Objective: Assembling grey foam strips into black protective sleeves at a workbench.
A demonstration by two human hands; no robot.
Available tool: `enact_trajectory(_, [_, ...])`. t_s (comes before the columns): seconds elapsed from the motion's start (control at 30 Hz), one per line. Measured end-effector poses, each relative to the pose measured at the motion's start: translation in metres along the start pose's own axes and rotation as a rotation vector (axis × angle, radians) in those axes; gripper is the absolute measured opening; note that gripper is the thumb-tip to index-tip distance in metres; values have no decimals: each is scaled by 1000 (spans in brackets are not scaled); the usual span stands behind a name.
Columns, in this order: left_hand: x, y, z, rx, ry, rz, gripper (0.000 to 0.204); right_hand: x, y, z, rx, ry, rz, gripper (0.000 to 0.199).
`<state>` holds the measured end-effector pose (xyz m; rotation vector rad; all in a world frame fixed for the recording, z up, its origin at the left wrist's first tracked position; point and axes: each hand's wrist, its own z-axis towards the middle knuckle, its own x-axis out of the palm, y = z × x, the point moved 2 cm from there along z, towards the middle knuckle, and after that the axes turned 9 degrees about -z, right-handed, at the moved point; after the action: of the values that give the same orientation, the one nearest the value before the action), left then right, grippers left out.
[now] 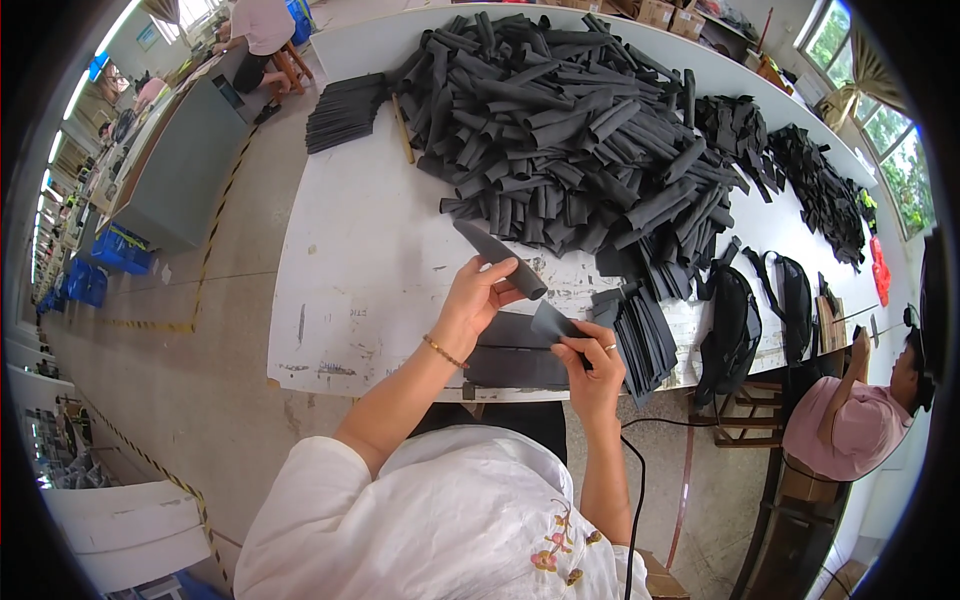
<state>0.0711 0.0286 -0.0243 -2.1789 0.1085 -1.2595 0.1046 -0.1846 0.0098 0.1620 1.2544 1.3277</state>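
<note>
My left hand (487,295) is closed on a curled black fabric piece (492,255), thumb on top, its tip pointing toward the big pile. Just to the right and nearer me, my right hand (596,368) pinches a smaller dark piece (553,324) with a paler sheen on its face. The two pieces come close together; whether they touch is hard to tell. Beneath them, flat black panels (510,367) lie at the table's near edge. A fanned stack of black pieces (640,338) sits beside my right hand.
A large heap of rolled black pieces (560,120) covers the far middle of the white table (345,250). A neat black stack (345,112) and a yellowish stick (403,130) lie far left. Black bags (732,325) are at right, near a seated person (848,425). A black cable (640,480) hangs by my right arm.
</note>
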Motion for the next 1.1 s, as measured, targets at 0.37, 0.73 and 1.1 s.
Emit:
enact_trajectory(0.37, [3, 0, -6, -33, 24, 41, 27, 1, 12, 18, -129, -80, -193, 28])
enact_trajectory(0.73, [14, 1, -26, 45, 52, 54, 42, 0, 21, 26, -313, -205, -492, 28])
enact_trajectory(1.1, [41, -1, -51, 7, 290, -50, 31, 30, 56, 16, -199, -81, -255, 57])
